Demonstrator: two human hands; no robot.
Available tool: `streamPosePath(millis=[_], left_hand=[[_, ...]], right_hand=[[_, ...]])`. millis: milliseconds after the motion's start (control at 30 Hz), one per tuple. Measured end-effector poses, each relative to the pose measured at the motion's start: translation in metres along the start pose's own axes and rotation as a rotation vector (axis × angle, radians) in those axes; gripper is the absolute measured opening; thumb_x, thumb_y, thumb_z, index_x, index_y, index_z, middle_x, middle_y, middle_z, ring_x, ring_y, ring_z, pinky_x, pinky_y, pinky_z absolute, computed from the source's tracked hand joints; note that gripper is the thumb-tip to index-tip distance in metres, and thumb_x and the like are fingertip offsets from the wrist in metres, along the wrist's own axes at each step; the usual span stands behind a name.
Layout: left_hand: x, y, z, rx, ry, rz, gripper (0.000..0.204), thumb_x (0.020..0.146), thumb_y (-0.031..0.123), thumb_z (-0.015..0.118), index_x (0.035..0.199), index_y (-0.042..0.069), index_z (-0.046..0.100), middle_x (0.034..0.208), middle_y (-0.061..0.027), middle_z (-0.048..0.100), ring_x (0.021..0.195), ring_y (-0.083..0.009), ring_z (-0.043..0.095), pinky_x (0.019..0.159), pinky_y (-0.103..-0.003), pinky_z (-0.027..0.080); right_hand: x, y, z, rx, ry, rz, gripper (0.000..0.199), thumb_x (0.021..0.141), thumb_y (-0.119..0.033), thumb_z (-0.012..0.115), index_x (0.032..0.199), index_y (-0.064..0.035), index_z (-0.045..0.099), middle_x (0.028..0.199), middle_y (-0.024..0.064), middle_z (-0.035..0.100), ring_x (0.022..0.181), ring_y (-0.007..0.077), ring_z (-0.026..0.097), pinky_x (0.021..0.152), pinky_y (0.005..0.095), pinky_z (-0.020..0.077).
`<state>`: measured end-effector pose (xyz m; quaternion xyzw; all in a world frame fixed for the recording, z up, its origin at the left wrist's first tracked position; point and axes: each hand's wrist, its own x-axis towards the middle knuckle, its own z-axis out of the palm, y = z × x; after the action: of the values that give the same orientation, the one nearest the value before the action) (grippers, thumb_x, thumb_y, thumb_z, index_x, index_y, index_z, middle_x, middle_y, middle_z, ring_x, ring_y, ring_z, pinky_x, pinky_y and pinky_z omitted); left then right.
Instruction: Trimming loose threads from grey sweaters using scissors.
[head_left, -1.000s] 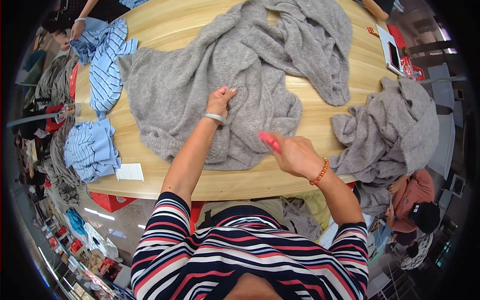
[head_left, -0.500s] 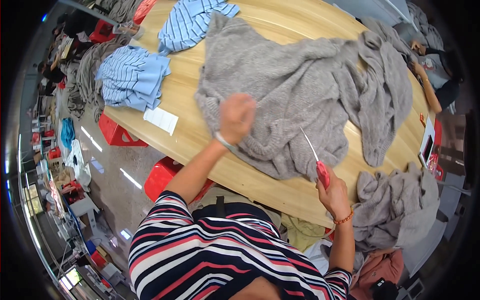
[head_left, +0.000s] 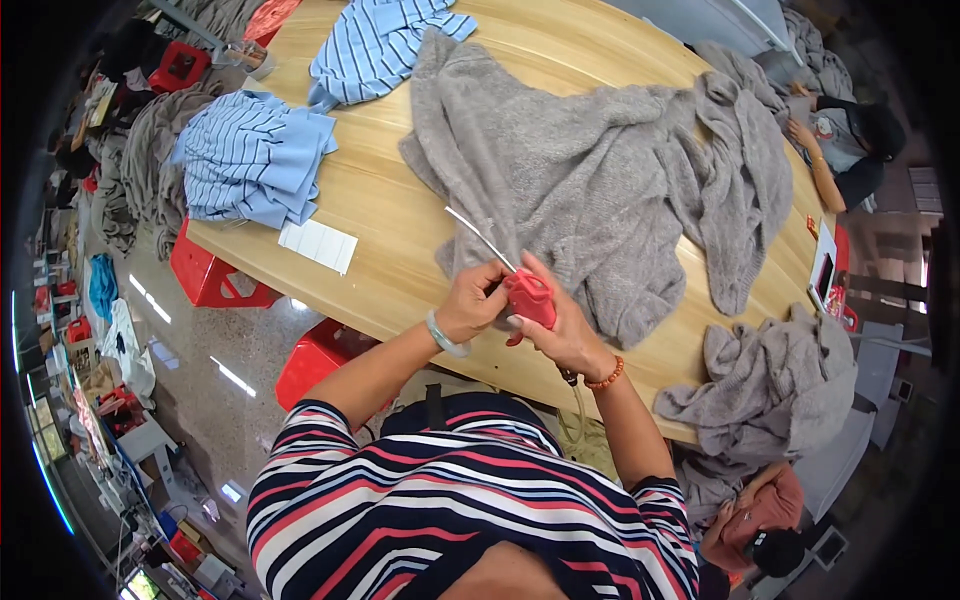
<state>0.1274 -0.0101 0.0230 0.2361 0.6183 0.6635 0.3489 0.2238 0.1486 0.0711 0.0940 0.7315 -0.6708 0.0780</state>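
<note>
A grey knitted garment point(head_left: 590, 180) lies spread in loose folds over the wooden table. Close to the table's front edge, my left hand point(head_left: 472, 306) is closed in a pinch at the garment's near edge. My right hand point(head_left: 566, 335) grips red-handled scissors point(head_left: 531, 296) right beside it. Their metal blades point forward and to the left, over the knit. What exactly sits between my left fingertips is hidden. The two hands are almost touching.
Blue striped fabric pieces point(head_left: 255, 155) and a white paper slip point(head_left: 318, 246) lie on the left of the wooden table point(head_left: 385, 215). Another grey knit pile point(head_left: 775, 385) is at the right. Red stools point(head_left: 325, 360) stand by the front edge. Co-workers point(head_left: 850, 140) sit at the right.
My right hand has brought the scissors left, next to my left hand. My left hand has come down toward the front edge and closed at the garment, whose near edge has shifted.
</note>
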Motion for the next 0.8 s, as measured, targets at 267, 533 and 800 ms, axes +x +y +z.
streamPosePath(millis=[267, 533, 800], left_hand=[[-0.012, -0.002, 0.028, -0.236, -0.245, -0.078, 0.036, 0.095, 0.010, 0.051, 0.128, -0.002, 0.048, 0.121, -0.0086, 0.057, 0.113, -0.0155, 0.054, 0.095, -0.028, 0.043], [0.028, -0.021, 0.040, 0.709, -0.016, 0.248, 0.057, 0.074, 0.026, 0.074, 0.123, 0.005, 0.053, 0.113, -0.0177, 0.055, 0.103, -0.0362, 0.052, 0.090, -0.040, 0.043], [0.059, -0.079, 0.100, 1.049, 0.131, 0.433, 0.078, 0.070, 0.041, 0.075, 0.136, 0.015, 0.043, 0.136, -0.0203, 0.037, 0.129, -0.0376, 0.032, 0.104, -0.058, 0.019]], right_hand=[[-0.045, -0.015, -0.010, -0.260, 0.272, 0.194, 0.031, 0.082, -0.009, 0.063, 0.111, 0.0029, 0.058, 0.081, 0.0101, 0.065, 0.076, 0.0191, 0.063, 0.071, 0.0310, 0.0490], [-0.099, -0.010, -0.057, -0.478, 0.496, -0.182, 0.028, 0.083, -0.004, 0.059, 0.110, -0.0028, 0.058, 0.092, 0.0189, 0.061, 0.082, 0.0332, 0.061, 0.075, 0.0332, 0.0480], [-0.156, 0.043, -0.082, -0.748, 0.324, 0.451, 0.052, 0.086, -0.023, 0.061, 0.134, -0.0151, 0.042, 0.092, 0.0256, 0.064, 0.087, 0.0445, 0.061, 0.075, 0.0488, 0.0486]])
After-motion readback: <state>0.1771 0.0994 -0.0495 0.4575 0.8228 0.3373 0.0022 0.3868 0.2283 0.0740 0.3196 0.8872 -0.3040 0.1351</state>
